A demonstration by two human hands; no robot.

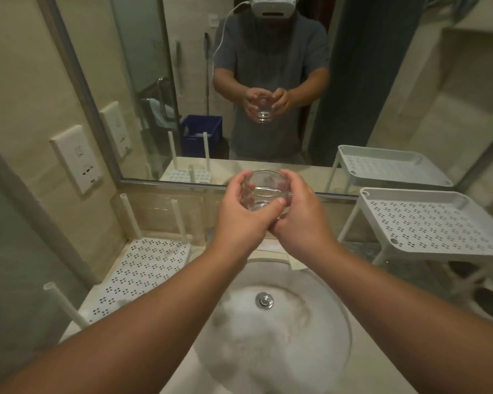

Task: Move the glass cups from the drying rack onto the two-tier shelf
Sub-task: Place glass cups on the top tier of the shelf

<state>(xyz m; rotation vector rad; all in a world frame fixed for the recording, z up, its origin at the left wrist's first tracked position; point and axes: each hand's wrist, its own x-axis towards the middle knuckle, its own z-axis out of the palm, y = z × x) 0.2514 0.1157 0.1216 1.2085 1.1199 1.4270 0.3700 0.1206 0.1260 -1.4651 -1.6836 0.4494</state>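
Note:
A clear glass cup (264, 191) is held upright above the back of the sink, in front of the mirror. My left hand (242, 217) grips its left side with curled fingers, and my right hand (299, 220) wraps round its right side. The white drying rack (143, 268), a perforated tray with upright pegs, lies at the left with no cup showing on it. The white two-tier shelf (427, 223) stands at the right; its perforated top tier is bare. Its lower tier is mostly hidden.
A round white sink (271, 331) with a metal drain (264, 300) lies below my arms. The mirror (239, 81) rises just behind the counter. A wall socket plate (76, 157) sits at the left.

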